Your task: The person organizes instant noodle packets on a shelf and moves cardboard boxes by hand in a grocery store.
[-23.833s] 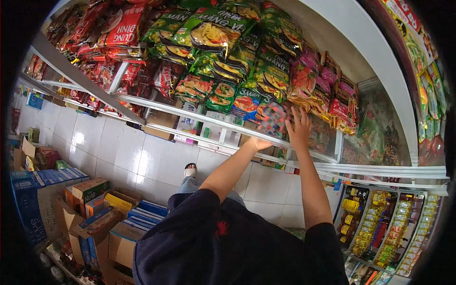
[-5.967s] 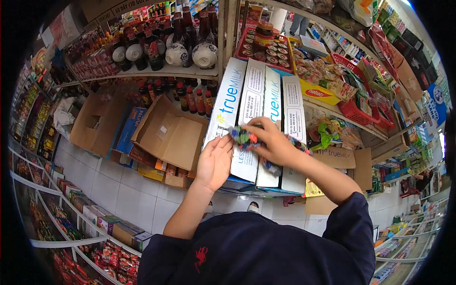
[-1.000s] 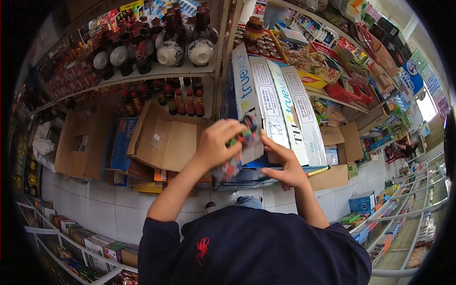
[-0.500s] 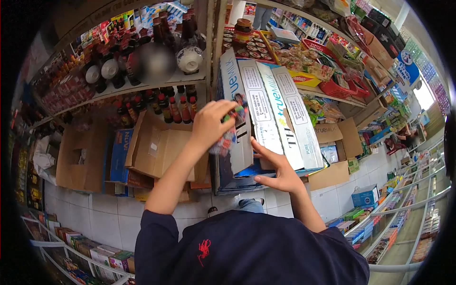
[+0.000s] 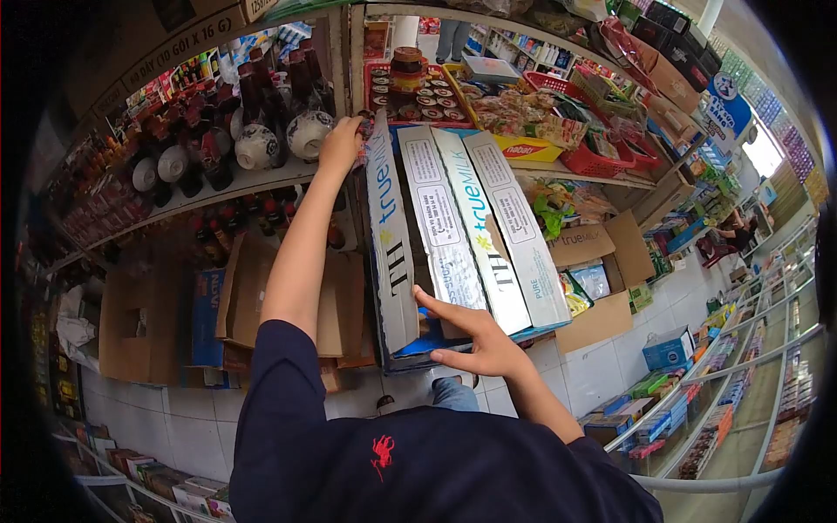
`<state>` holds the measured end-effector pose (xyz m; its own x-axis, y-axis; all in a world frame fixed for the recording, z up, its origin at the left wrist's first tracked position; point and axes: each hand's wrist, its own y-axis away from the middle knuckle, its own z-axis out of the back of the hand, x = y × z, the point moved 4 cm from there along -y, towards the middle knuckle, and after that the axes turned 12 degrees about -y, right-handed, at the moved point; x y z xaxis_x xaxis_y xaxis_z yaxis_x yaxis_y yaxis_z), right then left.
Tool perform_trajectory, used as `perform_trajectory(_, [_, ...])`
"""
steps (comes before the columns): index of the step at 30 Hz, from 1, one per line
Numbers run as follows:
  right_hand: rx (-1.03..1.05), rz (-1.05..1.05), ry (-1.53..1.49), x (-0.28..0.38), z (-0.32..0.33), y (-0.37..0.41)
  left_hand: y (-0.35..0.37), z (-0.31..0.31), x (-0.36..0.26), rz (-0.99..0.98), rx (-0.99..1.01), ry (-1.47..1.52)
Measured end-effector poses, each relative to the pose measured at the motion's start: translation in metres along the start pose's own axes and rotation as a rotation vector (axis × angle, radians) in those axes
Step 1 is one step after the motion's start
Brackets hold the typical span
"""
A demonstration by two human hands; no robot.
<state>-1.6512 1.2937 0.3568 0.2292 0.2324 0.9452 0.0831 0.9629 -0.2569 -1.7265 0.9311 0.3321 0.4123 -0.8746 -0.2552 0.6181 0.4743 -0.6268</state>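
Reaching far forward, my left hand (image 5: 340, 146) is at the shelf post beside the far left corner of the TH true MILK carton. Its fingers are closed on a crumpled, multicoloured cloth (image 5: 361, 155), mostly hidden behind the hand. The carton (image 5: 462, 218) lies in front of me with its printed flaps up and a gap along its left flap (image 5: 391, 227). My right hand (image 5: 478, 340) rests at the carton's near edge, thumb and fingers spread, fingertips touching by the left flap. Nothing shows in its grip.
Dark bottles and white patterned bowls (image 5: 310, 134) line the left shelf. Beyond the carton are a red tray of lidded jars (image 5: 423, 103) and red baskets (image 5: 602, 159) of packets. Open cardboard boxes (image 5: 146, 327) stand lower left; glass display cases (image 5: 741, 383) run along the right.
My left hand has moved forward and left with the cloth, from the carton's left flap to the shelf post. The left flap now stands raised. My right hand stays at the near edge.
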Motion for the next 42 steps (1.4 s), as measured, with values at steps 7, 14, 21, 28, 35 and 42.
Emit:
perform_trajectory(7, [0.003,0.011,0.002,-0.006,0.000,0.000,0.026,0.024,-0.012,0.067,0.099,0.110])
perform_trajectory(14, [-0.054,0.001,-0.107,-0.006,-0.001,0.001,0.087,0.085,-0.050,-0.102,-0.011,0.281])
perform_trajectory(21, [-0.102,0.009,-0.178,-0.009,-0.001,0.004,0.143,0.171,-0.101,-0.472,0.111,0.584])
perform_trajectory(28, [-0.119,-0.027,-0.217,-0.009,0.001,0.010,0.209,0.168,-0.135,-0.371,0.179,0.430])
perform_trajectory(35, [-0.074,0.006,-0.277,-0.006,0.003,0.007,0.169,0.125,-0.125,-0.303,0.008,0.350])
perform_trajectory(42, [-0.090,-0.015,-0.229,-0.008,0.005,0.006,0.060,0.042,-0.061,-0.137,0.025,0.264])
